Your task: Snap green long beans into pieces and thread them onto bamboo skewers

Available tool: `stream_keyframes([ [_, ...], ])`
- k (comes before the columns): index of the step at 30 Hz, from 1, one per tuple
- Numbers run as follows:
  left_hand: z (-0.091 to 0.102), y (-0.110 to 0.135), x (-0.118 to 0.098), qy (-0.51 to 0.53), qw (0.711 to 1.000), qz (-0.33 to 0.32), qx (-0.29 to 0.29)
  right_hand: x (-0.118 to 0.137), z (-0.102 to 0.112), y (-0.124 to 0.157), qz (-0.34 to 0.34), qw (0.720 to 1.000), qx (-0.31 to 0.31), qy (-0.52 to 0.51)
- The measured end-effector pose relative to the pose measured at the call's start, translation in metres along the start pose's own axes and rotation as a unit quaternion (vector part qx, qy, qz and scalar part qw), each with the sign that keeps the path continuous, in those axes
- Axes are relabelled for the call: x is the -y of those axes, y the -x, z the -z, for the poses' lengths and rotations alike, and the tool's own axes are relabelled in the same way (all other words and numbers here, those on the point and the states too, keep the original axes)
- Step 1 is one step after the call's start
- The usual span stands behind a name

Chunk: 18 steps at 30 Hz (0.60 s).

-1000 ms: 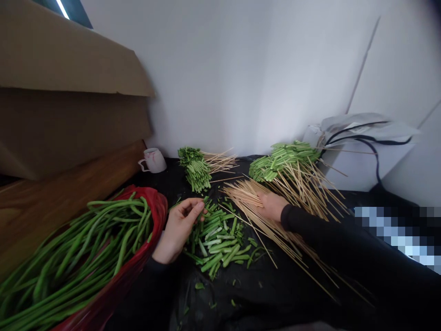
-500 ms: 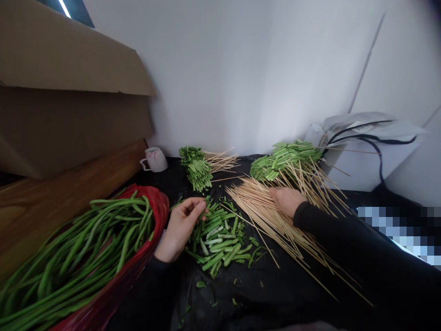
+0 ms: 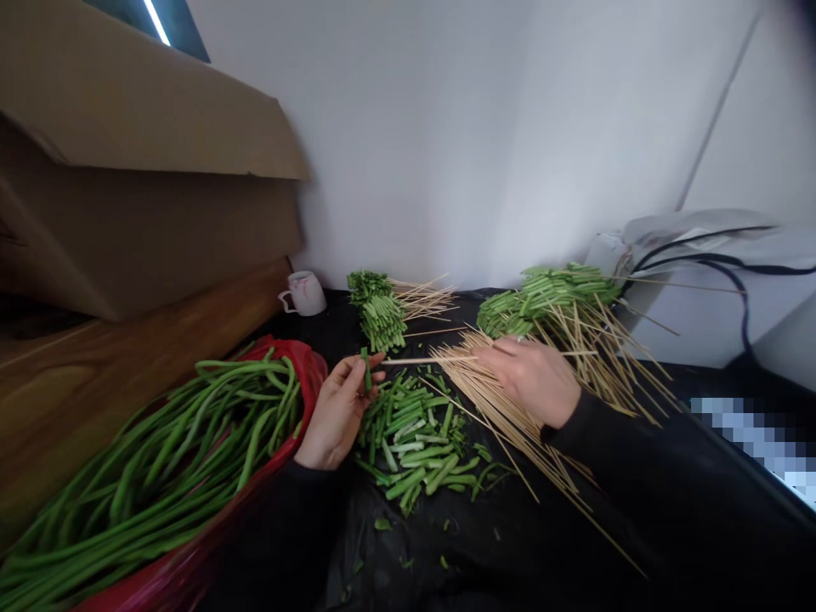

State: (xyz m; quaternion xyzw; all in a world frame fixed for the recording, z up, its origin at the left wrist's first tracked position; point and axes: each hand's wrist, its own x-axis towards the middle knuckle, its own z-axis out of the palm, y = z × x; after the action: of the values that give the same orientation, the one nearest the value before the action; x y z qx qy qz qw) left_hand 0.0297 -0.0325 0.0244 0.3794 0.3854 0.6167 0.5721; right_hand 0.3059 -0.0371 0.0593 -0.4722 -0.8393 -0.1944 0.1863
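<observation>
Between the thumb and fingers of my left hand (image 3: 337, 410) is a short cut piece of green bean (image 3: 365, 371), held upright. My right hand (image 3: 530, 378) grips a thin wooden skewer (image 3: 421, 361), whose tip points left at the bean piece; whether they touch I cannot tell. Below the hands lies a pile of cut green bean pieces (image 3: 414, 442). Loose skewers (image 3: 503, 416) spread under and beside my right hand. Farther back sit a stack of skewered beans (image 3: 382, 321) and a larger stack of skewered beans (image 3: 554, 293) on the right.
A red plastic bag (image 3: 314, 374) of long whole beans (image 3: 172, 459) stands at the left. Behind it are a cardboard box (image 3: 191, 221) and a white mug (image 3: 307, 295). A white bag with black straps (image 3: 694, 234) is at the back right. Black sheeting (image 3: 408, 578) covers the surface.
My right hand has picked up a skewer from the loose ones and brought its tip to my left hand. The bean piece now shows upright in my left fingers. The view has shifted slightly left.
</observation>
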Motion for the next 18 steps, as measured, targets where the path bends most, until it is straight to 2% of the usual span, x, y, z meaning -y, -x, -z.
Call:
stream_keyframes([
  [4,-0.001,0.000,0.004,-0.008,0.999,0.021,0.028,0.017,-0.017,0.007,0.043,0.999,0.008,-0.011],
  [9,-0.009,0.006,0.015,-0.035,0.998,0.030,0.050,0.046,-0.027,-0.004,0.070,0.997,-0.003,-0.025],
  [12,-0.013,0.009,0.019,-0.023,0.996,0.054,0.068,0.062,-0.033,-0.006,0.114,0.993,-0.014,-0.037],
  [14,-0.012,0.009,0.018,-0.005,0.997,0.064,0.052,0.064,-0.041,-0.001,0.125,0.991,-0.032,-0.035],
  [18,-0.006,0.005,0.013,0.028,0.998,0.050,-0.027,0.050,-0.062,0.015,0.087,0.991,-0.093,-0.030],
])
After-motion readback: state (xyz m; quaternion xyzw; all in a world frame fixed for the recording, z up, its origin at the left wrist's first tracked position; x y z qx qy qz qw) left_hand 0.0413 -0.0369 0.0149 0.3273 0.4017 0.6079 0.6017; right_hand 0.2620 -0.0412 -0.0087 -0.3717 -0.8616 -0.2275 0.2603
